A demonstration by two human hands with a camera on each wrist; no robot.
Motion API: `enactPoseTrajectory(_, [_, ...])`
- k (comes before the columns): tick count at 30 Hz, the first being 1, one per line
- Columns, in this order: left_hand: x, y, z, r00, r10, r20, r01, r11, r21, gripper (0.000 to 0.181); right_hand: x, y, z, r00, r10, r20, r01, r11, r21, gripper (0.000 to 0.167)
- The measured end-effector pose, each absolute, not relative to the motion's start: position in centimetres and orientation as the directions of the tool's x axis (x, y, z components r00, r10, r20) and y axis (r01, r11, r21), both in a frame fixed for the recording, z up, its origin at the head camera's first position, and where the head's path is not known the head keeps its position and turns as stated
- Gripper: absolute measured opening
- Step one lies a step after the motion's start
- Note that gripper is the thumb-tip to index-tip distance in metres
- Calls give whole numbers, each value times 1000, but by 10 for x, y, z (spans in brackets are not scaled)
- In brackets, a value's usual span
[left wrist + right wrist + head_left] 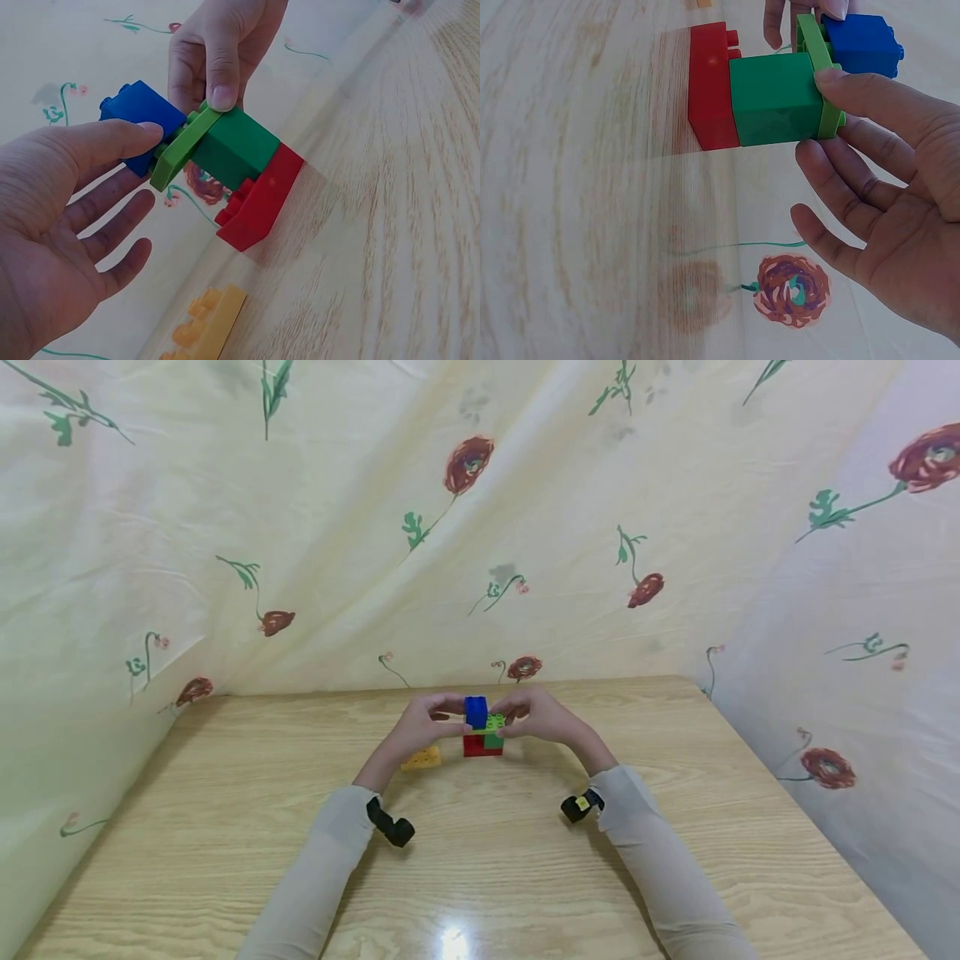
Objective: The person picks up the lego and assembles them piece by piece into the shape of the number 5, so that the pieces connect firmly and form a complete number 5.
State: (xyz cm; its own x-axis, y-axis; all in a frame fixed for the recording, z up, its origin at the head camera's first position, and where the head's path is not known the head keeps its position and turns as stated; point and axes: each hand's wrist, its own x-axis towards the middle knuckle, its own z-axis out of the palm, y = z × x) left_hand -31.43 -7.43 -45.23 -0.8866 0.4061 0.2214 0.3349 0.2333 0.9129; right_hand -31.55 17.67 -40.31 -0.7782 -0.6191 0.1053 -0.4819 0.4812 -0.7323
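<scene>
A small stack of toy building bricks stands on the table between both hands. At its bottom lies a red brick [262,199], with a dark green brick [774,97] on one end. A thin light green plate [184,146] tops the dark green brick and overhangs the red one. Above the plate's overhanging end is a blue brick [476,712], which my left hand [427,724] pinches between thumb and fingers. My right hand [542,717] grips the light green plate's other end, thumb on its near edge. Whether the blue brick is fully seated cannot be seen.
A yellow brick [423,758] lies on the wooden table [480,852], left of the stack and close to the left wrist. Behind the table hangs a flowered cloth [360,527], which also covers both sides. A dark wrist camera [393,828] sits on the left cuff.
</scene>
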Motion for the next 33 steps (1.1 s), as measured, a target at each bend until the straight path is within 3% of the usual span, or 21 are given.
enactPoseTrajectory(9, [-312, -75, -450, -887, 419, 195, 310, 224, 924, 41, -303, 175, -393, -794, -603, 84, -456, 498, -738, 33])
enactPoseTrajectory(19, [-309, -76, -450, -880, 433, 197, 308, 203, 929, 42, -325, 181, -422, -810, -581, 74, -436, 515, -738, 37])
enactPoseTrajectory(33, [-309, -78, -452, -877, 437, 199, 312, 203, 928, 42, -323, 182, -423, -811, -579, 91, -449, 514, -731, 35])
